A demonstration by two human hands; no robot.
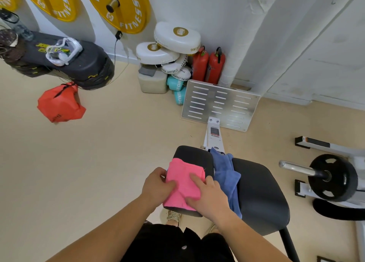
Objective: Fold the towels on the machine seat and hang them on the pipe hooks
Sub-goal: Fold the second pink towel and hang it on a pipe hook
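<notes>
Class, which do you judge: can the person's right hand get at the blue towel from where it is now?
Probably yes. The right hand rests on the pink towel, and the blue towel lies uncovered just beside it in the gap between the seat pads; nothing sits between them.

Pink and blue on black

Plain pink terry towel [184, 184] and plain blue terry towel [227, 174] lie on black padded seat cushions [260, 192]; beige floor [98, 153].

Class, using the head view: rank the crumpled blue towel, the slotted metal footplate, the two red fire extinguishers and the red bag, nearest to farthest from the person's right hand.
From the right hand:
1. Crumpled blue towel, just beside the hand in the gap between the black seat pads.
2. Slotted metal footplate, ahead on the floor.
3. Two red fire extinguishers against the wall and the red bag far left: too close to call.
</notes>
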